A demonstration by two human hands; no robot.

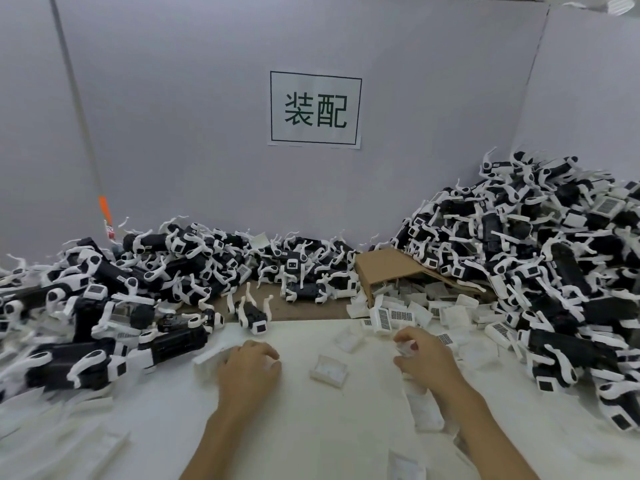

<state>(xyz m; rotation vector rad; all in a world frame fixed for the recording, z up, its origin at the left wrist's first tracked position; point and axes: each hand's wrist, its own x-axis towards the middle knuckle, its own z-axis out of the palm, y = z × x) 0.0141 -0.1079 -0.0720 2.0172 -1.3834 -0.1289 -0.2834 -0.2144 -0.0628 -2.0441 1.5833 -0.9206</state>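
- The right hand [426,358], lower right of centre, has its fingers curled and pinches a small pale part [406,348] at the fingertips, just above the bench [311,427]. The part is blurred and its shape cannot be made out.
- The left hand [251,367], lower left of centre, lies knuckles up with fingers curled, against a flat white piece [206,362] at its left side. Whether it grips that piece cannot be told.
- A loose white tray [329,370] lies flat on the bench between the two hands, touching neither. It is near-square, with no marked long axis. The left hand's fingertips are somewhat nearer, and that hand looks the freer one to take it.
- A toy robot dog [252,315] lies on its back straight above the left hand in the frame, legs up. Its body runs from upper left to lower right, and it is well apart from the right hand.
- Heaps of the same dogs fill the left [104,306] and right [536,271] of the frame.
- A tipped cardboard box [388,268] spills labelled white parts [391,318] above the right hand.
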